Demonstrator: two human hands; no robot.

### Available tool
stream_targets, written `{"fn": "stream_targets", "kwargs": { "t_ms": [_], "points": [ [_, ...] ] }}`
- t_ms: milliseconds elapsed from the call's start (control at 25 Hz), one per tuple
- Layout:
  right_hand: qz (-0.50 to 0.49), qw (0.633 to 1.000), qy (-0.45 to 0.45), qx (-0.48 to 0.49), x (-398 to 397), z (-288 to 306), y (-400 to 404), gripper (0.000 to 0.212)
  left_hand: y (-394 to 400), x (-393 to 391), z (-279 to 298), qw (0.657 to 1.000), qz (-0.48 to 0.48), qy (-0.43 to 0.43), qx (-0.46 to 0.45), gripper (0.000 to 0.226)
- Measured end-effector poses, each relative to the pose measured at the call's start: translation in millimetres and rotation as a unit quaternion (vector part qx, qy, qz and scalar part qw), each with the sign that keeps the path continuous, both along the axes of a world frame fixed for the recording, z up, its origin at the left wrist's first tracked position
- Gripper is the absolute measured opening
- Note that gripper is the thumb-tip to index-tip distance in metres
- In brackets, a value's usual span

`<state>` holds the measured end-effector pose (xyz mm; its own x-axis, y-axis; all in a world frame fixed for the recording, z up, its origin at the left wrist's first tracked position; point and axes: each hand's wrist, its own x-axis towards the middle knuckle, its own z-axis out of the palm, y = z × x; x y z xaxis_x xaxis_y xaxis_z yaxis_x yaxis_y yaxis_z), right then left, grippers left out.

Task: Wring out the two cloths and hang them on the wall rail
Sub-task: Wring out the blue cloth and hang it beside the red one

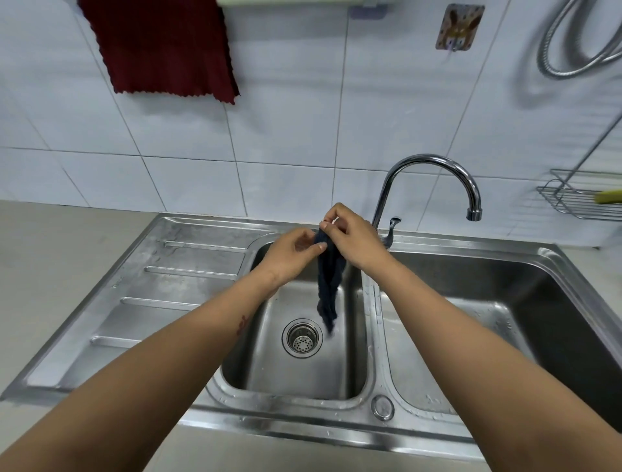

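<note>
A dark blue cloth (328, 286), twisted into a rope, hangs over the left sink basin (296, 377), its lower end just above the drain (300, 338). My right hand (353, 241) pinches its top end. My left hand (292, 251) is beside it on the left, thumb and fingers curled against the cloth's upper edge. A dark red cloth (165, 47) hangs spread out on the wall rail (289, 2) at the top left.
A curved chrome tap (434, 165) stands behind the divider between the basins. The right basin (471, 320) is wet. A ribbed draining board (161, 279) lies to the left. A wire rack (582, 195), a wall hook (459, 28) and a metal hose (572, 43) are at the right.
</note>
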<state>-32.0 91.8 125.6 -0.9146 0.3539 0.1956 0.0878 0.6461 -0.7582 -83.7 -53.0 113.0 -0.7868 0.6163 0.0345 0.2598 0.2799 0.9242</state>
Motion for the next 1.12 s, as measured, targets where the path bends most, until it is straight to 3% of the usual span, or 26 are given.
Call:
{"fn": "stream_targets", "kwargs": {
  "t_ms": [80,200,320,400,480,560,640,800,1000,1120],
  "points": [
    [-0.014,0.999,-0.006,-0.049,0.9,1.9,0.5,0.015,1.7,0.5,3.9,0.999,0.02,0.01,0.023,0.013],
    [-0.034,0.989,-0.031,-0.142,6.1,6.4,2.7,0.029,2.8,-3.9,4.6,0.994,0.047,-0.064,0.076,0.012],
    [0.007,0.986,-0.087,-0.139,15.2,9.1,6.3,0.043,5.4,-10.9,6.8,0.968,0.106,-0.171,0.151,0.012],
    [0.036,0.983,-0.121,-0.136,19.0,6.3,11.1,0.044,3.8,-17.1,9.9,0.955,0.16,-0.187,0.168,0.011],
    [0.052,0.983,-0.145,-0.102,21.2,4.0,17.3,0.036,-1.4,-24.5,10.2,0.96,0.178,-0.154,0.153,0.008],
    [0.062,0.984,-0.154,-0.068,21.9,3.4,22.7,0.019,-8.0,-31.9,8.4,0.98,0.161,-0.074,0.093,0.018],
    [0.064,0.983,-0.168,-0.029,21.6,1.9,28.2,0.018,-13.4,-35.7,8.4,0.988,0.149,0.017,0.029,0.017],
    [0.038,0.977,-0.205,0.039,22.5,-12.0,43.3,0.02,-21.6,-41.3,13.7,0.978,0.187,0.09,-0.007,0.009],
    [-0.059,0.984,-0.158,0.057,32.9,-30.9,61.4,0.003,-35.1,-47.8,16.1,0.962,0.238,0.131,-0.039,0.014],
    [-0.13,0.984,-0.122,0.027,36.8,-27.5,62.0,0.009,-49.9,-49.2,15.9,0.945,0.218,0.201,-0.142,0.023]
  ]
}}
